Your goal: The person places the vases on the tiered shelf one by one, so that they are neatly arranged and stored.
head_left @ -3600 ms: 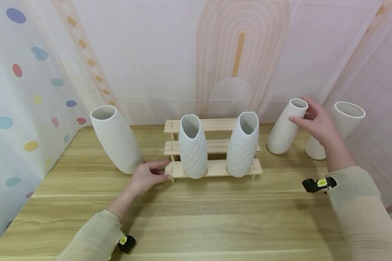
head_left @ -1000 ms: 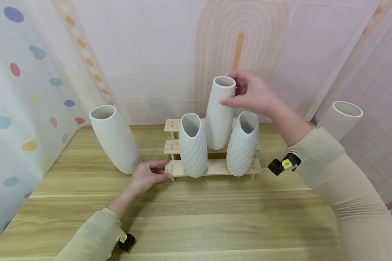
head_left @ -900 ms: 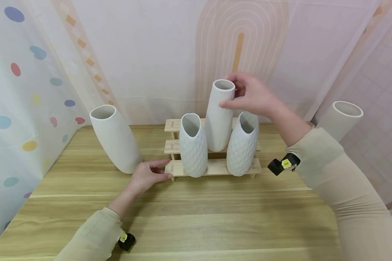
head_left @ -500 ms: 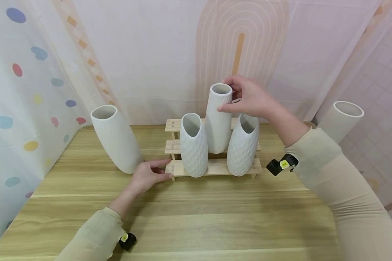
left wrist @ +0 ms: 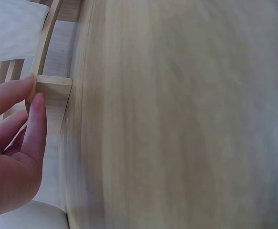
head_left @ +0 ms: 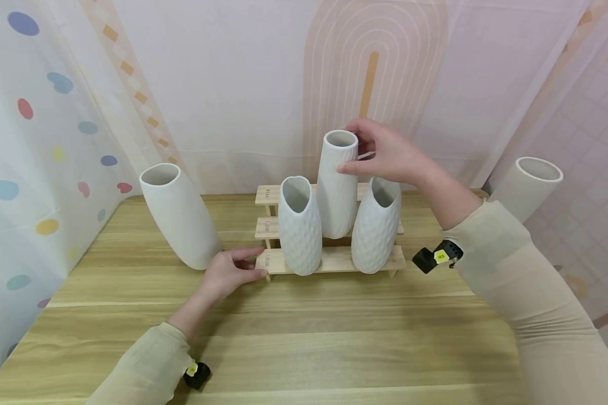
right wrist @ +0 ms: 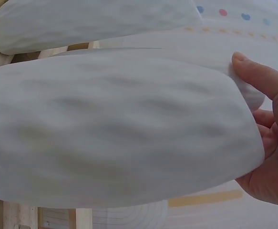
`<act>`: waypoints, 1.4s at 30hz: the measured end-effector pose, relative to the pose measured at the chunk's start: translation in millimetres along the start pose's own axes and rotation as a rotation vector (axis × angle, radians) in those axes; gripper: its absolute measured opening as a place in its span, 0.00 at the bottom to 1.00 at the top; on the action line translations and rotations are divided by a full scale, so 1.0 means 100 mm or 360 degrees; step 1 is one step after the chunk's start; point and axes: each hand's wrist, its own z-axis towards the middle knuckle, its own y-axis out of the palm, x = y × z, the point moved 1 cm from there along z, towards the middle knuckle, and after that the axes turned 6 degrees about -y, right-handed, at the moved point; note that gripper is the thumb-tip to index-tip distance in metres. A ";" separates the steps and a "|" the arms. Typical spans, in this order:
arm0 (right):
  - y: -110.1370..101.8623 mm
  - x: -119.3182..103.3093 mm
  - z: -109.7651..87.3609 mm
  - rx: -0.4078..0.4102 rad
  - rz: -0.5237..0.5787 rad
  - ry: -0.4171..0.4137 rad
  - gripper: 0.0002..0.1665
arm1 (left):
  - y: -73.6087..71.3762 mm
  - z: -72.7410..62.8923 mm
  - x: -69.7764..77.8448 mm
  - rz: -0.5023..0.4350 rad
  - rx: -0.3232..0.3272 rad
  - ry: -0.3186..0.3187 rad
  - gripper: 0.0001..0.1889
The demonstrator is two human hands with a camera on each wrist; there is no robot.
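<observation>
My right hand grips a tall white ribbed vase near its rim, thumb in front and fingers behind. The vase stands upright over the middle step of a three-tier wooden stand, between and behind two dimpled white vases, the left one and the right one, both on the lowest step. In the right wrist view the near dimpled vase hides most of the held one. My left hand pinches the left end of the lowest step; the left wrist view shows thumb and forefinger on the wood.
A smooth white vase stands on the table left of the stand, close to my left hand. Another white vase stands at far right, partly hidden by my right sleeve. A patterned curtain hangs behind the wood-grain table.
My right hand has carried the ribbed vase from the table at right to the stand, then lowered it slightly onto the middle step's place. My left hand has stayed on the stand.
</observation>
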 end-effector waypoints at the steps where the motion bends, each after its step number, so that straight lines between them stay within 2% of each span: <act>1: -0.01 0.00 -0.01 0.0001 0.0000 0.0001 0.31 | 0.00 0.00 0.00 0.0002 0.0002 0.0000 0.29; 9: -0.15 0.01 -0.21 0.0149 -0.0019 0.0042 0.35 | -0.02 0.00 -0.01 0.0012 0.0008 -0.0006 0.29; 17: -0.24 0.10 -0.62 0.0372 -0.0023 0.0025 0.31 | -0.02 -0.01 -0.01 0.0021 0.0014 -0.0005 0.29; 22: -0.24 0.27 -0.90 0.0461 -0.0013 -0.0062 0.30 | -0.01 -0.01 -0.01 0.0007 0.0006 -0.0001 0.29; 28: -0.14 0.48 -1.21 0.0472 -0.0081 -0.0021 0.34 | -0.01 -0.01 -0.01 -0.0007 -0.0005 0.0000 0.29; 33: 0.00 0.70 -1.42 0.0479 -0.0224 -0.0076 0.36 | -0.01 -0.01 -0.01 -0.0021 -0.0006 0.0003 0.29; 38: 0.13 0.88 -1.63 0.0439 -0.0307 0.0004 0.38 | 0.00 -0.02 -0.01 -0.0014 -0.0007 0.0001 0.29; 42: 0.18 1.01 -1.79 0.0463 -0.0299 0.0017 0.39 | 0.01 -0.02 0.00 -0.0018 -0.0010 0.0000 0.29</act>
